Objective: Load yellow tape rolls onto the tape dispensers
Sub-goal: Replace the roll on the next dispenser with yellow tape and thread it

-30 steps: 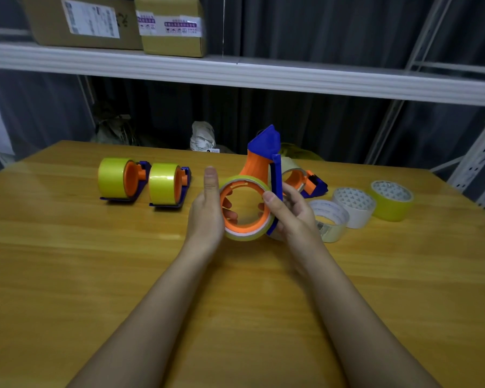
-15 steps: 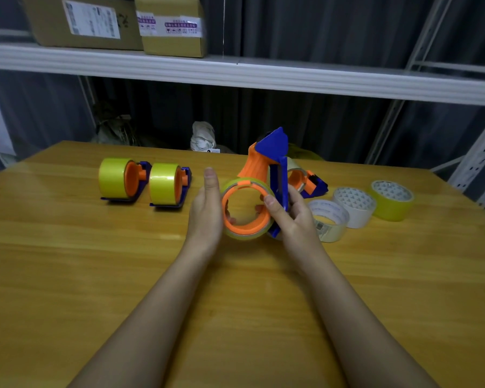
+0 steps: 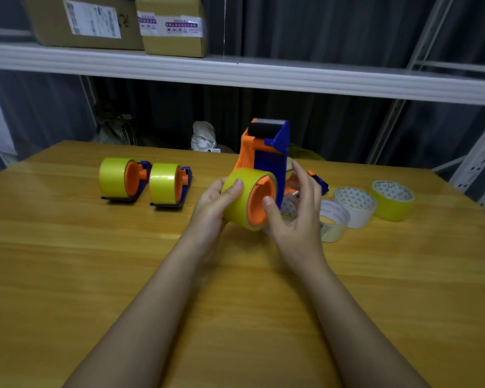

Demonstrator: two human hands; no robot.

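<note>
While held above the worktop, the dispenser carries a yellow roll | left hand grips roll; right hand relaxed, thumb on orange hub | two loaded dispensers left

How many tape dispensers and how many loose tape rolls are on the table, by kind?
Loaded dispensers: 3
Part-hidden dispenser, load unclear: 1
Loose yellow rolls: 1
Loose white rolls: 1
Loose clear rolls: 1
Total: 7

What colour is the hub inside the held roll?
Orange hub, head view.
</note>
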